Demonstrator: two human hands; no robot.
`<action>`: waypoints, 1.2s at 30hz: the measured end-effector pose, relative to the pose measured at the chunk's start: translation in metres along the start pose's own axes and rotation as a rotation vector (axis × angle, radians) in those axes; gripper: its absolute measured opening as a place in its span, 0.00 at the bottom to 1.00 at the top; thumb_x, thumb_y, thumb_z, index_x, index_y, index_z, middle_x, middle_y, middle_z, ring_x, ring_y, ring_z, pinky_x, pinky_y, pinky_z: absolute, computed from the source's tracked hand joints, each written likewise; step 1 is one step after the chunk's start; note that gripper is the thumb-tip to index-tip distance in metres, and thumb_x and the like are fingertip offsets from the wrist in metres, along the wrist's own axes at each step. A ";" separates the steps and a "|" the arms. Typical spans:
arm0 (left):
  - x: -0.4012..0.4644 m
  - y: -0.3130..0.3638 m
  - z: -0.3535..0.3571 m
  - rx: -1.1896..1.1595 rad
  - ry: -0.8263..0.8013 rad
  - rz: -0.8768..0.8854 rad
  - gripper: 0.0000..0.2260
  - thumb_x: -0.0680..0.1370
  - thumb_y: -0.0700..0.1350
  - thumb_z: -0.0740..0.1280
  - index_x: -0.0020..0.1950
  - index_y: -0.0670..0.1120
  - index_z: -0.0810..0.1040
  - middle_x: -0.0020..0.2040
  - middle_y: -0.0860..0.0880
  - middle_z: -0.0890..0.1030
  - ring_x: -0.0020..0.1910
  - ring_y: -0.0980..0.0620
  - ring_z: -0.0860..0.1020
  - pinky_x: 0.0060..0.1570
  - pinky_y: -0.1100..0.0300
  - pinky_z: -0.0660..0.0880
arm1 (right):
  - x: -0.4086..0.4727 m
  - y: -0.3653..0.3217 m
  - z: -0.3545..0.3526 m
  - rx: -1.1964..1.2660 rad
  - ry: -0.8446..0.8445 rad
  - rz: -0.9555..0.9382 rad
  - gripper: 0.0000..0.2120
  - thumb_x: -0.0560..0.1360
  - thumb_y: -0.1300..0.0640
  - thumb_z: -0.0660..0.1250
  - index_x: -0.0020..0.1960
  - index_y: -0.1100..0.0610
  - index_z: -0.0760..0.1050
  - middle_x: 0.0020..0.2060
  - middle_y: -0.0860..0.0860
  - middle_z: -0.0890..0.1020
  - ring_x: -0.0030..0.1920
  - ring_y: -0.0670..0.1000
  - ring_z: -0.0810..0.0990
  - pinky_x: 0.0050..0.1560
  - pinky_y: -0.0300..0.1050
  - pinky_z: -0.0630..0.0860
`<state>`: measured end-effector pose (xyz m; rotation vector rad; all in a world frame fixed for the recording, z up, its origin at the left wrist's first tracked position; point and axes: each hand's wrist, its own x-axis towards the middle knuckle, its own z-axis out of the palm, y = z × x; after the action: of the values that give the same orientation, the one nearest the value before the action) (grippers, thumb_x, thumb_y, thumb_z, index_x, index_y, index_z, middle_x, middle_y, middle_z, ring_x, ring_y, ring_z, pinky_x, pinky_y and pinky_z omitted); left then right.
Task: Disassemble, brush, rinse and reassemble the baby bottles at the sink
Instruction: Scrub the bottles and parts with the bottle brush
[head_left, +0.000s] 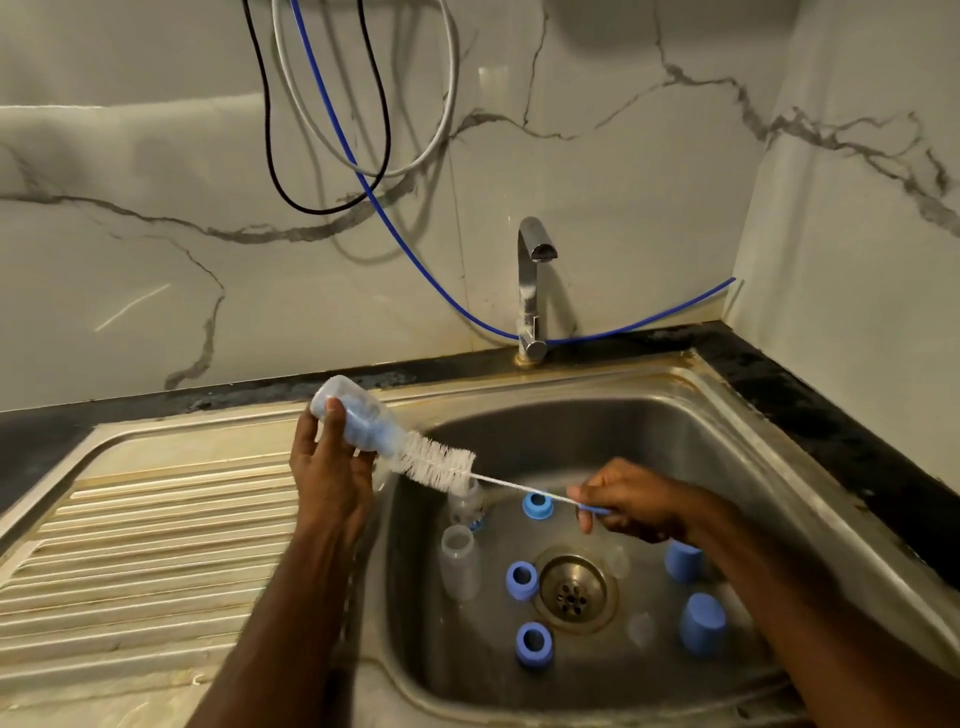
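Note:
My left hand grips a clear baby bottle tilted over the sink's left rim, its mouth pointing down to the right. A white bottle brush has its blue tip inside the bottle, with most of the bristles outside. My right hand pinches the brush's blue handle above the basin. Down in the sink lie two more clear bottles, three blue collar rings, two blue caps and clear teats around the drain.
A chrome tap stands behind the basin with no water running. The ribbed steel drainboard lies to the left. Black, white and blue cables hang on the marble wall. A black counter edge runs along the right.

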<state>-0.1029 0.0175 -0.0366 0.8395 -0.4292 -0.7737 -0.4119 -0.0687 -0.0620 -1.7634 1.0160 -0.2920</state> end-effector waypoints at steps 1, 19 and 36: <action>0.001 0.001 -0.002 -0.016 0.011 -0.012 0.28 0.77 0.50 0.69 0.75 0.43 0.70 0.68 0.40 0.77 0.62 0.42 0.81 0.54 0.48 0.83 | -0.002 0.000 0.001 0.018 -0.045 0.010 0.17 0.76 0.42 0.67 0.44 0.56 0.83 0.25 0.51 0.72 0.24 0.48 0.66 0.26 0.43 0.64; 0.011 0.010 -0.014 -0.295 0.097 -0.145 0.48 0.61 0.58 0.84 0.75 0.44 0.67 0.71 0.38 0.73 0.65 0.39 0.78 0.58 0.43 0.80 | -0.001 -0.003 0.016 0.259 0.081 -0.172 0.14 0.69 0.58 0.78 0.46 0.66 0.78 0.33 0.58 0.82 0.22 0.51 0.68 0.22 0.39 0.63; 0.006 0.016 -0.008 -0.221 -0.004 -0.216 0.11 0.84 0.49 0.61 0.58 0.43 0.76 0.45 0.43 0.86 0.44 0.47 0.86 0.47 0.50 0.84 | -0.004 0.001 0.013 0.086 -0.077 0.015 0.09 0.79 0.46 0.67 0.54 0.49 0.82 0.29 0.49 0.74 0.25 0.46 0.64 0.25 0.41 0.59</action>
<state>-0.0872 0.0236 -0.0290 0.6833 -0.2519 -1.0035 -0.4070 -0.0578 -0.0679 -1.6763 0.9475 -0.2526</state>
